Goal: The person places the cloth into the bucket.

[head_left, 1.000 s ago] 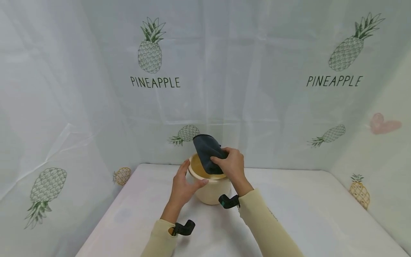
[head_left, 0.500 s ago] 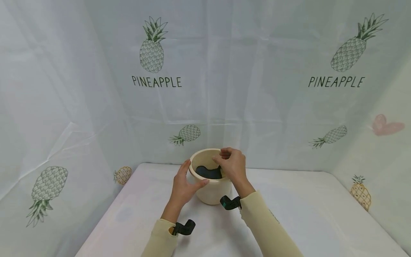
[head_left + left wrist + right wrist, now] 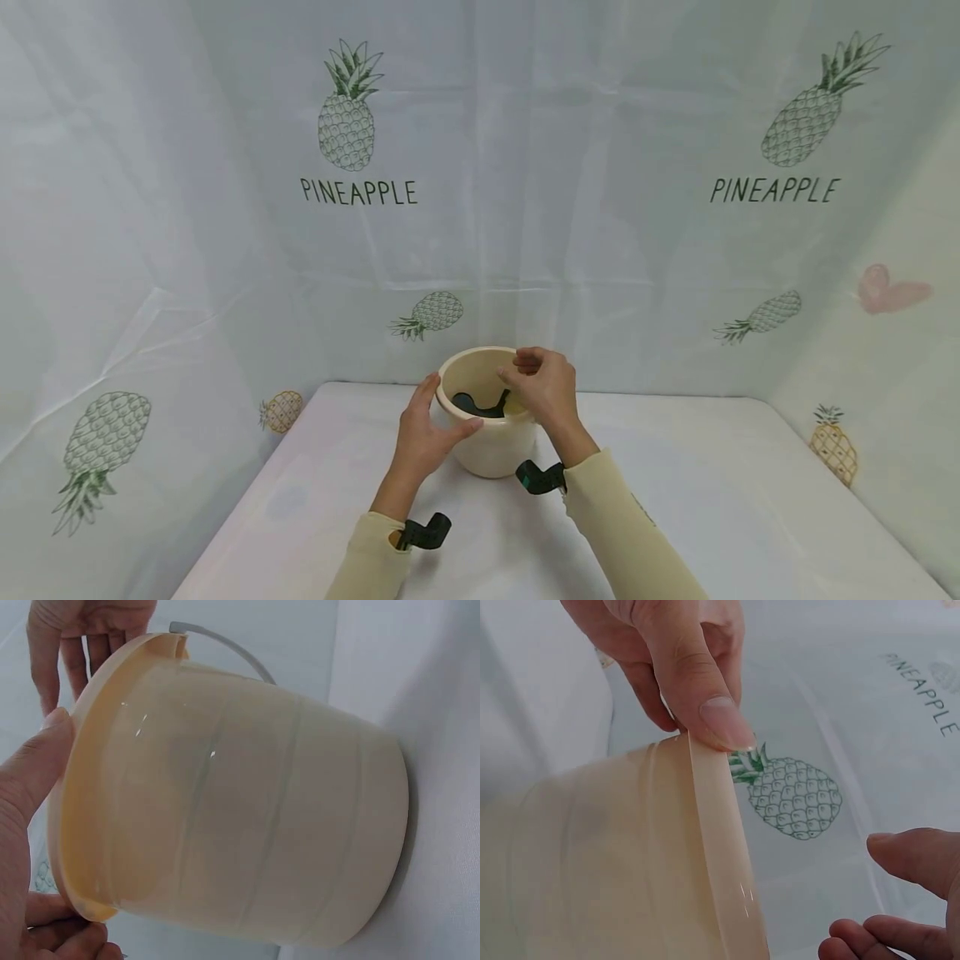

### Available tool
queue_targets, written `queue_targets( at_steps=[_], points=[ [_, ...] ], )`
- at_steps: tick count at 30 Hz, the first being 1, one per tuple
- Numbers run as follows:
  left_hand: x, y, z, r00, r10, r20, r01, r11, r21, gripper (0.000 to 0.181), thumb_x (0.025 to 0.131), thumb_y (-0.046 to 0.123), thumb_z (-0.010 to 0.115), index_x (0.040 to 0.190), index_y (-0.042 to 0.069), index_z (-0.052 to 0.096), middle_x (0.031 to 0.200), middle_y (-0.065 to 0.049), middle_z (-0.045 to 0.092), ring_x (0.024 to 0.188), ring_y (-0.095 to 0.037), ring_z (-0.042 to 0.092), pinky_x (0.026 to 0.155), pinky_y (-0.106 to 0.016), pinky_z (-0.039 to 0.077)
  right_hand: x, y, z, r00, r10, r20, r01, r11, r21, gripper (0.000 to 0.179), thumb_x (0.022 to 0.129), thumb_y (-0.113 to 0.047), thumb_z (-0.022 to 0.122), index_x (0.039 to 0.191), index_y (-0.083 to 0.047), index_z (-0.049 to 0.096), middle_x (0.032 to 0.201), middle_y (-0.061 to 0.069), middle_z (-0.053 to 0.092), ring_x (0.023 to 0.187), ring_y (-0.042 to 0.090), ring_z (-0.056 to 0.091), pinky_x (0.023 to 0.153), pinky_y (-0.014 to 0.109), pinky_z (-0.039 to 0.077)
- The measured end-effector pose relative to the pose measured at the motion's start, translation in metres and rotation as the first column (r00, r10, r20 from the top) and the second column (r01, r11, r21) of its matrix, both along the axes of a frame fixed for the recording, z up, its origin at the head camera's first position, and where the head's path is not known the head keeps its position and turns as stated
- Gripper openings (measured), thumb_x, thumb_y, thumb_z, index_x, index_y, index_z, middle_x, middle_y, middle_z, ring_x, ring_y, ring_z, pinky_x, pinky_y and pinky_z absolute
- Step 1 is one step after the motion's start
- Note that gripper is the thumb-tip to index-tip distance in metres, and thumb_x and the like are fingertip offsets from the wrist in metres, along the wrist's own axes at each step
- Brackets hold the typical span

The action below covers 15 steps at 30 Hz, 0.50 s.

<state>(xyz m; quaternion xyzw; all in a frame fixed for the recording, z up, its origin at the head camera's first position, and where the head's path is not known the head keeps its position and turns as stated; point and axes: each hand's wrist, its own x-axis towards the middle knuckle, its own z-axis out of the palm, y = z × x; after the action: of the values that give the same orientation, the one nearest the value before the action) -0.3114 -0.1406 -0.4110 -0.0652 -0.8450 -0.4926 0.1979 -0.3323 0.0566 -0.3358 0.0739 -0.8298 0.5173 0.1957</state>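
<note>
A cream plastic bucket [image 3: 491,454] stands upright on the white table, seen large in the left wrist view. The left hand [image 3: 422,437] grips its left rim, with the thumb on the near side and the fingers around the outer left side. Inside lies a dark blue cloth item [image 3: 468,405], mostly hidden by the bucket wall; its exact kind cannot be made out. Over the right part of the rim hovers the right hand [image 3: 543,387], fingers loosely bent and holding nothing. A grey bucket handle [image 3: 225,649] arcs beyond the rim in the left wrist view.
The white table [image 3: 675,500] spreads to both sides of the bucket. Behind it hangs a pale curtain [image 3: 600,250] printed with pineapples, close to the table's back edge. Black wrist cameras [image 3: 426,532] sit on both forearms.
The right hand has let go of the dark cloth item, which dropped from above the rim into the bucket and sank lower there. The left hand keeps its grip on the rim.
</note>
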Motion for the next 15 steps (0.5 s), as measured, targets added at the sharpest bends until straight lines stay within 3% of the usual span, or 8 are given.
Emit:
queue_targets(
  at_steps=[10, 15],
  points=[
    [-0.002, -0.007, -0.002, 1.000, 0.010, -0.005, -0.010, 1.000, -0.024, 0.105, 0.073, 0.054, 0.084, 0.154, 0.010, 0.034, 0.160, -0.008, 0.030, 0.147, -0.034, 0.027, 0.114, -0.058, 0.028, 0.005, 0.018, -0.006, 1.000, 0.011, -0.009, -0.011, 1.000, -0.012, 0.044, 0.082, -0.026, 0.082, 0.118, -0.002, 0.070, 0.108, 0.011, 0.072, 0.099, 0.027, 0.066, 0.090, 0.042, 0.054],
    [-0.003, -0.011, -0.004, 1.000, 0.010, 0.017, -0.009, 0.998, -0.062, 0.103, 0.078, 0.054, 0.079, 0.157, 0.012, 0.027, 0.162, -0.007, 0.025, 0.148, -0.033, 0.024, 0.115, -0.058, 0.027, 0.009, 0.031, -0.012, 1.000, -0.023, -0.014, 0.023, 1.000, 0.001, 0.042, 0.089, -0.031, 0.075, 0.118, -0.002, 0.069, 0.107, 0.012, 0.072, 0.100, 0.027, 0.066, 0.088, 0.044, 0.054]
  ],
)
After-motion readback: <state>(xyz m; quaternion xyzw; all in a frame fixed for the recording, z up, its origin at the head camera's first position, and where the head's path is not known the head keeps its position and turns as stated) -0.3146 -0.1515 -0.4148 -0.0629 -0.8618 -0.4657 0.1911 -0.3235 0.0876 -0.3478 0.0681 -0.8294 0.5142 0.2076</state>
